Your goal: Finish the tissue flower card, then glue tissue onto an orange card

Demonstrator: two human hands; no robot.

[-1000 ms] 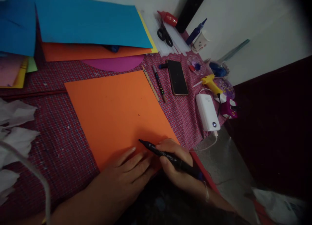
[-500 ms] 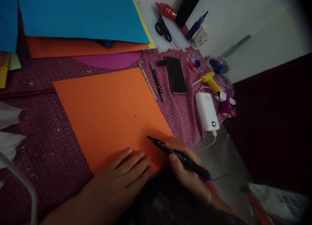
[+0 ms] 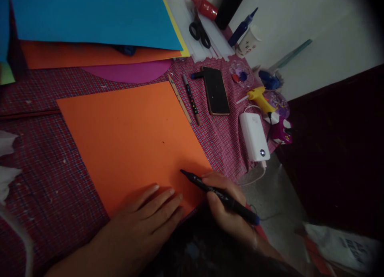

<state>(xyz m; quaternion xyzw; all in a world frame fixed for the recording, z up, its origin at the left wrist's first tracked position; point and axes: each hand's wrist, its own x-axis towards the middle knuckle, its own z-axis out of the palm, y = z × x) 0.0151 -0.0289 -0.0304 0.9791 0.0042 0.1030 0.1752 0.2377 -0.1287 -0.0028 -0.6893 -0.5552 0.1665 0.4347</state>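
An orange sheet of paper (image 3: 126, 137) lies flat on the checked cloth, with a small dark mark near its middle. My left hand (image 3: 150, 213) rests flat on its lower edge, fingers stretched out. Gripped in my right hand (image 3: 229, 207) is a black marker (image 3: 220, 195) with a blue end cap. Its dark tip points to the left over the lower right of the paper; whether it touches the surface I cannot tell. Beside the sheet's right edge lie a pencil (image 3: 180, 99) and a dotted pen (image 3: 192, 101).
A phone (image 3: 216, 91), a white power bank (image 3: 254, 136) and a yellow glue gun (image 3: 261, 100) lie to the right. Behind are black-handled scissors (image 3: 199, 33), a red bottle (image 3: 205, 8) and a paper cup (image 3: 249, 41). Blue sheets (image 3: 96, 17) cover the back left.
The view has shifted slightly, so the paper and the blue sheets sit a little further left. Both hands keep nearly the same pose, and the marker is still held.
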